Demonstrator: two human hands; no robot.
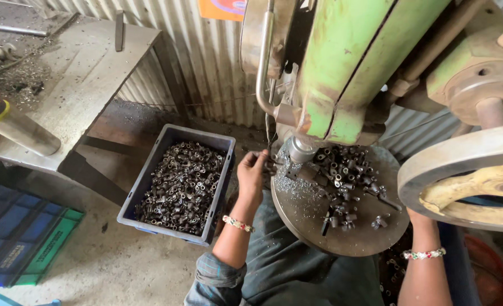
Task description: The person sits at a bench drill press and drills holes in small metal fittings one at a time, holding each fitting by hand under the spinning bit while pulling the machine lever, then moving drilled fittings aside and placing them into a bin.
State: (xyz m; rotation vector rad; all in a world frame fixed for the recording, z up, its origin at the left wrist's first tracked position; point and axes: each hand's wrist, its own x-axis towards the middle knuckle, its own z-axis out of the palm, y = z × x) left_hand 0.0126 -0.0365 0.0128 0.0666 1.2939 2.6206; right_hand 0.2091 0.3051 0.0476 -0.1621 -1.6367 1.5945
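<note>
Head view, looking down on a green drill press [348,73] with chipped, rust-stained paint. Its round steel work table [319,226] is dull grey-brown, dusted with fine bright swarf, and carries a loose heap of small dark metal sleeves [348,175], short cylindrical pieces with hollow bores, spread from the table's far edge toward its centre. A few lie apart near the table's near-right edge. The chuck [302,148], a smooth grey cylinder, hangs just above the table's far-left edge.

The left hand [252,170] rests at the far-left edge of the table, just beside the chuck. Its fingers are curled in, closed around something small and dark at the fingertips; the piece is too small to identify for certain, though it matches the sleeves in colour. A beaded bracelet circles the wrist, and a rolled plaid sleeve covers the elbow.

The right hand [418,216] is almost wholly hidden behind a large cast handwheel [467,175], pale and worn, with a broad flat rim. Only the wrist, with a similar beaded bracelet, shows below the rim; whether the fingers are open or closed cannot be told.

Left of the table, on the concrete floor, stands a grey-blue rectangular plastic crate [149,187], about filled with the same dark sleeves. Beyond it stands a scuffed grey metal workbench [87,73] strewn with filings, backed by a corrugated sheet-metal wall [206,62]. Blue and green plastic crates [19,238] lie at the lower left.
</note>
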